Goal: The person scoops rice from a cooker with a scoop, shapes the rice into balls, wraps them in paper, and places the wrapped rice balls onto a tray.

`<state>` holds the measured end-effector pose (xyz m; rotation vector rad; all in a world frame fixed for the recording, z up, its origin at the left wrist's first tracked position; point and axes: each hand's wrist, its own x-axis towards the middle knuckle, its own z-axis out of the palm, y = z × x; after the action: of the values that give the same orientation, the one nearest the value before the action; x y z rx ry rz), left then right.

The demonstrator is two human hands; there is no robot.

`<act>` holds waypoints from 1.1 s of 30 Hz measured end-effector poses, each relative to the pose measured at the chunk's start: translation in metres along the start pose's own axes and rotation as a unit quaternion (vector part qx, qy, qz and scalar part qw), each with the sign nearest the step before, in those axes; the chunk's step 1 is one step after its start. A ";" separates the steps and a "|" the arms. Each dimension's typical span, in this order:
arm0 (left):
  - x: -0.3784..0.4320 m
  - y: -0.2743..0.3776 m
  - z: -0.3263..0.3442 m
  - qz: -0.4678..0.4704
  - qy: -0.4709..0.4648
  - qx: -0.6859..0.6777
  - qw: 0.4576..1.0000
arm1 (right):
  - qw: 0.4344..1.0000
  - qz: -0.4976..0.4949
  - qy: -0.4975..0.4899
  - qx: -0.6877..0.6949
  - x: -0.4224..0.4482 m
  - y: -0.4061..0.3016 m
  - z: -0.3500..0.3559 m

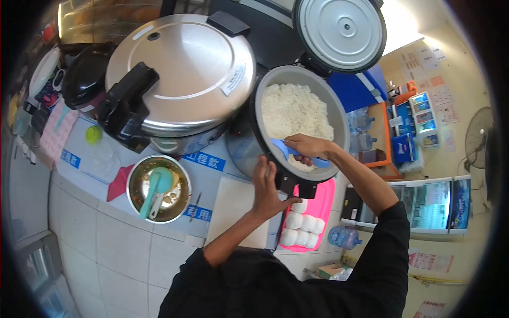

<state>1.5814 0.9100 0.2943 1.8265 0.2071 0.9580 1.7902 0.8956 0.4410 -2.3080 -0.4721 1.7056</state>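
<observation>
My right hand [312, 149] grips a blue plastic rice scoop [320, 162] inside an open rice cooker [242, 149]. The scoop's head dips near the front wall, beside the heap of cooked white rice [296, 109]. Against the cooker's outside, by its black front latch [296, 187], my left hand [264, 190] rests with fingers and thumb spread. The cooker's round lid [342, 28] stands raised at the back. Below the latch, a pink tray [327, 198] carries several white rounded lumps [308, 223]. Beside the tray lies a pale board [234, 210].
Left of the cooker stands a large steel pressure cooker [191, 59], its lid on. A steel bowl [135, 187] at the table's front edge holds a turquoise scoop [161, 181] and a white-handled utensil. Farther left are a dark lidded cooker [85, 75] and a pink-patterned cloth [59, 125].
</observation>
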 end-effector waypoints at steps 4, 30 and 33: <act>-0.001 -0.003 -0.003 0.003 -0.015 0.017 1.000 | 0.999 -0.013 0.016 0.025 0.025 -0.001 0.015; -0.059 -0.034 -0.080 -0.150 -0.150 -0.013 0.977 | 0.824 -0.157 -0.160 0.520 -0.072 0.105 0.021; -0.086 -0.051 -0.089 -0.190 -0.184 0.022 0.964 | 0.759 -0.153 -0.229 0.590 -0.072 0.141 0.067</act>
<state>1.4763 0.9499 0.2219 1.8795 0.3349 0.3424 1.7232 0.7379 0.4320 -0.8591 0.1717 1.6180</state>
